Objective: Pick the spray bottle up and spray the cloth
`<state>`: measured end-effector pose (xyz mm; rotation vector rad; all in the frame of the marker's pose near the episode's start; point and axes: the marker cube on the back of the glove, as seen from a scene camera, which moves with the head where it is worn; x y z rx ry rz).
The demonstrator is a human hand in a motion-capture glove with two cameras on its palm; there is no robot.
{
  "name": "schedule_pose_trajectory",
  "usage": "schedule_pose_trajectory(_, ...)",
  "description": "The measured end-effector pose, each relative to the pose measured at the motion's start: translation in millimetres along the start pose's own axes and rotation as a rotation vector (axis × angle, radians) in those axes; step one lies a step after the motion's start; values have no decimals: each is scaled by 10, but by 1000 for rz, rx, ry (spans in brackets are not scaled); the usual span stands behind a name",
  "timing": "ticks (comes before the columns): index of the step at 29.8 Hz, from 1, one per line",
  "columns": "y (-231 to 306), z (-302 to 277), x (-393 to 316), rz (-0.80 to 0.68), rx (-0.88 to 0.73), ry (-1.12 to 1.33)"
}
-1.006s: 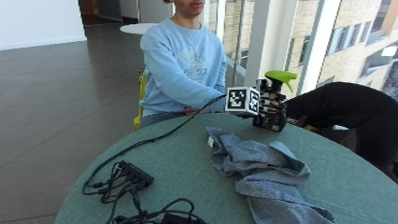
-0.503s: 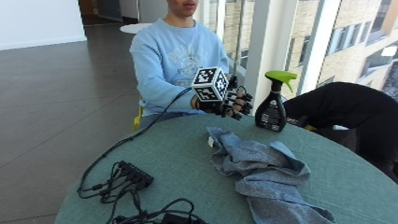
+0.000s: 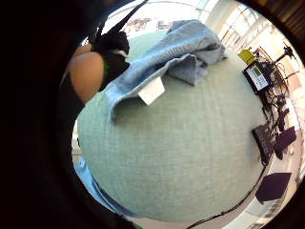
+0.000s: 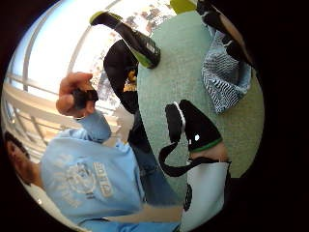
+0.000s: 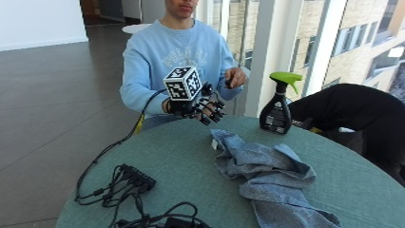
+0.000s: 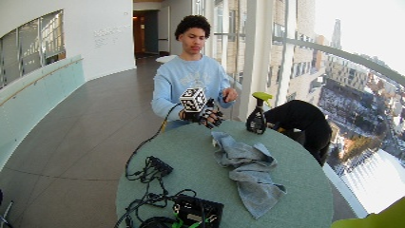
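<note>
The black spray bottle (image 5: 276,113) with a green trigger head stands upright at the far edge of the round green table (image 5: 183,156), and shows in the thumb side palm view too (image 4: 136,42). A crumpled blue-grey cloth (image 5: 265,175) lies in the middle of the table, reaching toward the near right edge (image 3: 177,56). My gloved right hand (image 5: 201,107) hovers above the table edge in front of the person, well left of the bottle. Its fingers hang loosely curled and hold nothing. The bare left hand (image 5: 235,77) is raised at the chest and grips a small black object.
A black power strip and tangled cables (image 5: 134,179) lie on the table's near left, with a black box (image 6: 197,209) at the front edge. A black coat (image 5: 354,111) hangs over a chair behind the bottle. A white pillar (image 5: 278,42) stands beyond.
One second ago my gloved hand was at the bottle. It has since drawn away to the left, toward the person, with nothing in it. The bottle stays upright in place.
</note>
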<state>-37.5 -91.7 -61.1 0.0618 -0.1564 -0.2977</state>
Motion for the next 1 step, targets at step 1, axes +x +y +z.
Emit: schedule_pose_trajectory(1, 11, -6, 11, 1, -1, 4)
